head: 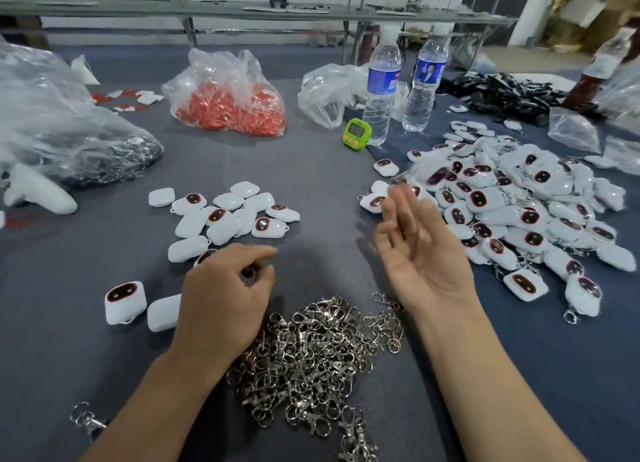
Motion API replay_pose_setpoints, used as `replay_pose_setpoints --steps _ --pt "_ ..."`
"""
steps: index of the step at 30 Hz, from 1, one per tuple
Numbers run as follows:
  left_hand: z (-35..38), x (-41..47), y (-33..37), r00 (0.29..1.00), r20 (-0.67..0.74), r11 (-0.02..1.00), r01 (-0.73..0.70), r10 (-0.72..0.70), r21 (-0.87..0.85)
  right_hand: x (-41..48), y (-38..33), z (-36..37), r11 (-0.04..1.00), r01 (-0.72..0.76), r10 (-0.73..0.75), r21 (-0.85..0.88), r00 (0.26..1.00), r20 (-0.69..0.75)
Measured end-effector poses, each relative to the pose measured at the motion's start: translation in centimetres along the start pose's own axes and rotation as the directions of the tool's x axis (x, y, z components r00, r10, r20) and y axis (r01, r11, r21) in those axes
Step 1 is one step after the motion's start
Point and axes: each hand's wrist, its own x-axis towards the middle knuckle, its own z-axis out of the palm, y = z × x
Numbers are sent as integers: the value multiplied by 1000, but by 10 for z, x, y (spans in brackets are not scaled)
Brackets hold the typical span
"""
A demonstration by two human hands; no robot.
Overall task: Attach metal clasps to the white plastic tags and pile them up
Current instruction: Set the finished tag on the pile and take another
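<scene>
Work surface: grey cloth-covered table (311, 177). Left hand (225, 295): palm down at the far edge of the clasp heap, fingers curled toward the thumb; a small dark item shows inside the curl, but it cannot be told whether the hand grips it. Right hand (422, 253): palm turned up, fingers loosely spread and blurred, holding nothing, raised beside the near edge of the finished pile. Metal clasps (311, 350): one tangled silver heap between the two forearms, nearest the viewer; one stray clasp (86, 420) lies apart at lower left. White plastic tags, loose group (225, 215): about a dozen scattered beyond the left hand, some face up showing a dark oval with a red rim, some face down. Two further tags (124, 302) lie just left of the left hand, one face up, one plain side up. Finished pile (519, 212): a large mound of white tags at right, key rings and clasps visible among them. Green timer (356, 134): standing at centre back, touching the nearer of two water bottles (382, 87). Clear bag of red pieces (228, 94): back centre-left. Large clear bag with dark metal contents (69, 115): far left. Heap of black straps (502, 90): back right.
</scene>
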Motion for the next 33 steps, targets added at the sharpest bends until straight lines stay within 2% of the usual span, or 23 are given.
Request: replay_pose_setpoints --steps 2,4,7,9,13,16,18,21,23,24,26,29,31,33 --pt "3 -2 0 999 -24 997 -31 33 73 1 0 -3 999 33 -32 14 997 -66" --pt "4 -3 0 998 -45 975 -42 54 220 1 7 0 994 33 -43 -105 995 -95" --pt "2 -2 -3 995 -97 884 60 -17 464 1 18 5 960 40 -59 -275 996 -60" --pt "-1 0 -4 992 -78 844 123 -97 521 2 22 5 922 47 -65 -385 997 -34" --pt "-2 0 -3 990 -32 878 135 -136 460 0 31 6 890 19 -13 -455 1000 17" --pt "-3 1 0 986 -109 909 156 -123 386 -1 34 6 844 6 17 -537 999 38" --pt "-4 1 -1 978 -174 946 160 -113 283 -3 39 7 768 26 22 -640 997 67" --pt "-3 2 2 978 -156 989 132 -142 -69 -7 55 10 547 140 13 -825 985 175" --pt "1 2 7 981 -56 917 153 -186 -369 -10 67 9 404 209 68 -890 964 257" --pt "2 1 10 984 -14 874 153 -179 -462 -11 71 9 336 242 97 -910 952 289" --pt "4 -3 13 995 6 891 91 -98 -444 -12 74 8 203 273 97 -940 950 297" --pt "3 -7 7 999 -22 974 21 -26 -223 -9 71 4 42 294 -3 -955 956 294" --pt "0 -5 6 991 125 986 66 -47 -152 -6 68 2 26 243 -67 -970 968 241" --pt "-2 -4 9 928 370 995 60 -28 -75 -4 65 1 98 174 -89 -980 982 165"
